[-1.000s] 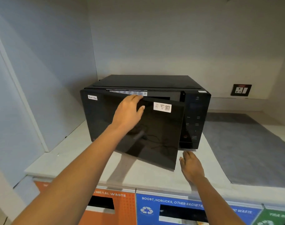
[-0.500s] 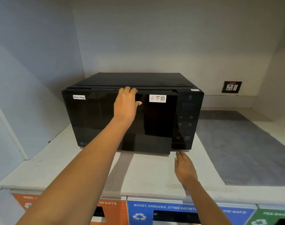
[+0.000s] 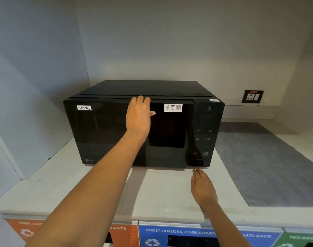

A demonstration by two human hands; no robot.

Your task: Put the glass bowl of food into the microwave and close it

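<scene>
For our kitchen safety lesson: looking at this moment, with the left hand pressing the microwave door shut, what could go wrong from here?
1. The left hand has fingertips curled over the top edge of the microwave door; they might get pinched.
2. Pushing high on the door could nudge the microwave back on the counter; the right hand only lies flat there, not bracing it.

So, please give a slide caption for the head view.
Left hand on closed black microwave door; right hand flat on counter.
</scene>
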